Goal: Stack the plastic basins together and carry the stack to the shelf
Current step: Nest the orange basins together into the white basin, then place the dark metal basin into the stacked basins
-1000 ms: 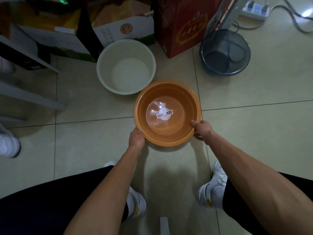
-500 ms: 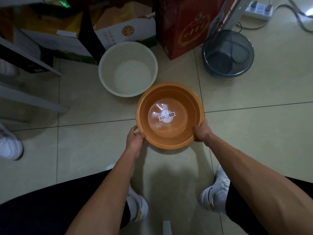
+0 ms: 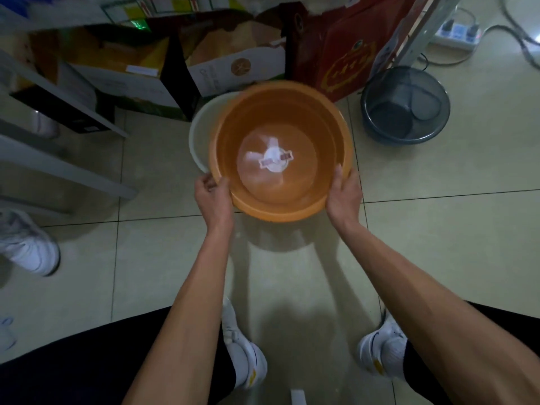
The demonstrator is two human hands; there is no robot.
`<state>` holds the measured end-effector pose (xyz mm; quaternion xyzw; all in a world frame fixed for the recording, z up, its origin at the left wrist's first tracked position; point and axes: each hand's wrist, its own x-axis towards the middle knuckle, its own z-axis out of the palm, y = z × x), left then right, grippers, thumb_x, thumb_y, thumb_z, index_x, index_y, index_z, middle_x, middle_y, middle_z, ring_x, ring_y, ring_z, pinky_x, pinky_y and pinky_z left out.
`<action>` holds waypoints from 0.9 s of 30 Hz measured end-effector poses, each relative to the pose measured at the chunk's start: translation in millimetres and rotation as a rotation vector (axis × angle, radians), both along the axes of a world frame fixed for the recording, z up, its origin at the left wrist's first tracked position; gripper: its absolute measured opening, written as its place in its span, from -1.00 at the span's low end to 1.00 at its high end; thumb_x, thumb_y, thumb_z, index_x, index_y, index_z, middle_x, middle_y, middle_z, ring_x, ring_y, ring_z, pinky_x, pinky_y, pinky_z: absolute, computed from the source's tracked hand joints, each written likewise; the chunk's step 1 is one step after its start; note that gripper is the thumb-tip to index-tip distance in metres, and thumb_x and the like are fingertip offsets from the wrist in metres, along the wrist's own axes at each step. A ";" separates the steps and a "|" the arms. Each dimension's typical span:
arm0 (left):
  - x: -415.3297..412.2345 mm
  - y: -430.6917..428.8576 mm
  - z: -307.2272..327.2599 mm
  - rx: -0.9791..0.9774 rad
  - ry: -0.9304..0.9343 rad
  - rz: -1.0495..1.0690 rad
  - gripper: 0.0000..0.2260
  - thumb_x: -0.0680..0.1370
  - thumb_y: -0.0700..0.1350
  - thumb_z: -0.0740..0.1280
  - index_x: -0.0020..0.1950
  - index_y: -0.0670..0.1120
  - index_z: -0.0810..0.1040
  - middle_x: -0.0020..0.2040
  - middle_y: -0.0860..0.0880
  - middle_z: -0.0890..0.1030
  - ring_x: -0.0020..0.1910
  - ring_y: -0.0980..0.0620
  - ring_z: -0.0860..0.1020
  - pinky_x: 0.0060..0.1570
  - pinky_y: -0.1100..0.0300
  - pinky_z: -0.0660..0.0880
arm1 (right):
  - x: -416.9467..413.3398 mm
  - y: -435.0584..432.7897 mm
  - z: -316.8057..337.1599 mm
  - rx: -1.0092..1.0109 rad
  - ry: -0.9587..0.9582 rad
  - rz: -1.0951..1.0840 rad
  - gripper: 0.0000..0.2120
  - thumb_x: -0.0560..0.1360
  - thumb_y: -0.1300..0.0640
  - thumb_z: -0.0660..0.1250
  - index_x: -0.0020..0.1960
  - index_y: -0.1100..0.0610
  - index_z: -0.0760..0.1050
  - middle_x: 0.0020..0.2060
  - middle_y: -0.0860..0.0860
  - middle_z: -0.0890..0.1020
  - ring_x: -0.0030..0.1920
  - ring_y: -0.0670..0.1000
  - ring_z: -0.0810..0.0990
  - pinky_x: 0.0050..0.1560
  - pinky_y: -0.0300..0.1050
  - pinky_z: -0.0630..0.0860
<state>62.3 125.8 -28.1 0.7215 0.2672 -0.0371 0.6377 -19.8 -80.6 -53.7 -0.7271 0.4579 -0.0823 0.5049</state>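
An orange plastic basin (image 3: 315,121) with a white and red sticker on its bottom hangs lifted off the floor, tilted slightly. My left hand (image 3: 214,197) grips its near-left rim and my right hand (image 3: 344,197) grips its near-right rim. Behind and below it a white basin (image 3: 201,133) stands on the tiles, mostly hidden by the orange one. A dark translucent grey basin (image 3: 406,106) sits on the floor to the right, apart from both.
Cardboard boxes (image 3: 233,62) and a red box (image 3: 344,54) stand against the back. A grey shelf frame (image 3: 58,168) juts in from the left. A power strip (image 3: 455,33) with cables lies at top right. Someone's white shoe (image 3: 26,244) is at left.
Both hands have lifted the orange basin off the floor and moved it forward, so it now covers most of the white basin.
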 end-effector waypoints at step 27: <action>29.5 10.3 -91.5 -0.151 0.436 -0.135 -0.27 0.48 -0.16 0.30 0.52 0.37 0.13 0.36 -0.23 0.55 -0.04 -0.09 0.59 -0.34 0.21 0.57 | 82.6 -89.4 -87.4 0.100 0.432 0.365 -0.69 0.71 0.06 0.17 0.22 0.25 0.57 0.00 0.19 0.69 -0.05 0.14 0.69 0.12 0.13 0.67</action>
